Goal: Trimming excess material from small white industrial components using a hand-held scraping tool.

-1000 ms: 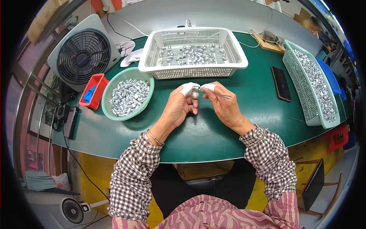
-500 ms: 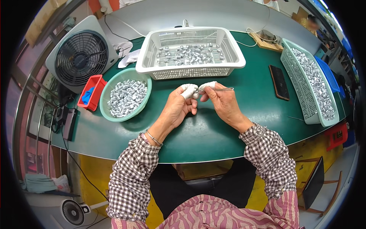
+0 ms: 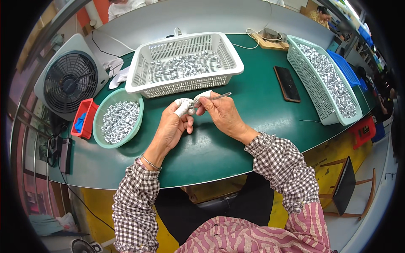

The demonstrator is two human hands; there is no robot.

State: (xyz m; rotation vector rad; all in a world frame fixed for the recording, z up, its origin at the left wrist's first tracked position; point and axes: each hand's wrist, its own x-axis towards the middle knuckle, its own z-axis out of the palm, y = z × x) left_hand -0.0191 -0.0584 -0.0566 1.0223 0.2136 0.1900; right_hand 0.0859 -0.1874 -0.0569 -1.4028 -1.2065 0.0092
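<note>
Pinches a small metal part (image 3: 191, 111) at the fingertips of the left hand (image 3: 171, 122), partly hidden there, lying between this hand and the right hand (image 3: 223, 111). Grips a thin metal tool (image 3: 222, 96) in the right hand, slanting out to the right. Has both hands close together above the green counter (image 3: 202, 156), nearer than the white basket (image 3: 181, 87). Has at left a green bowl (image 3: 97, 134) of silver pieces, at right a phone (image 3: 287, 84) and a full green basket (image 3: 311, 93).
</note>
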